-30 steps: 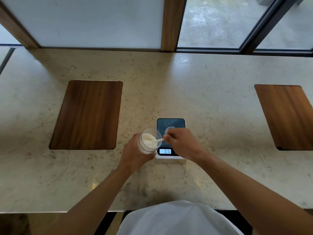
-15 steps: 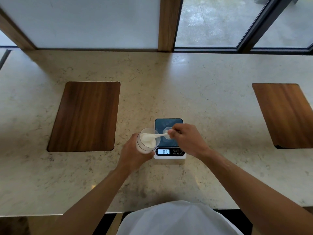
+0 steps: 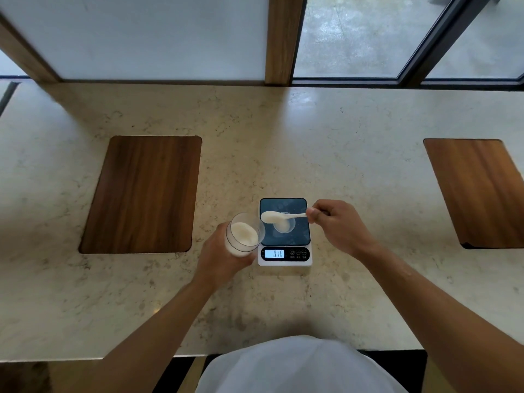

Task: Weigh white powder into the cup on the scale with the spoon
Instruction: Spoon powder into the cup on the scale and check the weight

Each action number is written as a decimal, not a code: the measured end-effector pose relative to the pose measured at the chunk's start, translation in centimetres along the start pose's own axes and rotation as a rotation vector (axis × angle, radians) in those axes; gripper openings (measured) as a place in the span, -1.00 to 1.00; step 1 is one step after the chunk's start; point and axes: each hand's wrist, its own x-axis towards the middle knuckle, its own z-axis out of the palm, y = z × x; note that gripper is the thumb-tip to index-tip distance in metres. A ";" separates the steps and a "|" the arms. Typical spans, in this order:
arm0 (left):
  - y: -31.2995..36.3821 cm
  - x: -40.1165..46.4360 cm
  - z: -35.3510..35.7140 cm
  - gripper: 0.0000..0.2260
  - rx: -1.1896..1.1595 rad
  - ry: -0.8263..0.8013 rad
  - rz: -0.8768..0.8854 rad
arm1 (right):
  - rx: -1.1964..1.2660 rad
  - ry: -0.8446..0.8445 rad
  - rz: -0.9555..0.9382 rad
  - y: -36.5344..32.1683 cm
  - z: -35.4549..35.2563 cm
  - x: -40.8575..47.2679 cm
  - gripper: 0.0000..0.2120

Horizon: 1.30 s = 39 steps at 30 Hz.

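Note:
A small digital scale (image 3: 284, 252) with a dark platform sits near the counter's front edge, and its lit display reads 016. On the platform stands a small clear cup (image 3: 284, 226) with a little white powder at its bottom. My left hand (image 3: 224, 258) holds a clear container of white powder (image 3: 243, 235), tilted, just left of the scale. My right hand (image 3: 338, 226) pinches the handle of a white spoon (image 3: 279, 216). Heaped with powder, the spoon's bowl hovers over the cup's left rim.
A dark wooden inlay panel (image 3: 143, 194) lies in the marble counter (image 3: 354, 165) to the left, another wooden panel (image 3: 482, 191) at the far right. Windows and a wooden post (image 3: 280, 38) run along the counter's back edge.
My right hand has drawn the spoon out of the container and moved right. The loaded spoon now hangs over the cup on the scale. The display still reads 016.

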 end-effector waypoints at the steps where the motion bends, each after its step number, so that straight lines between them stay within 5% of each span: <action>1: -0.1 -0.1 -0.1 -0.34 0.004 0.001 -0.001 | -0.002 0.001 0.004 0.2 -0.1 0.1 -0.72; 39: -0.6 -0.3 -0.4 -0.30 0.040 -0.002 -0.024 | -0.201 0.056 0.142 6.2 2.6 2.6 -0.71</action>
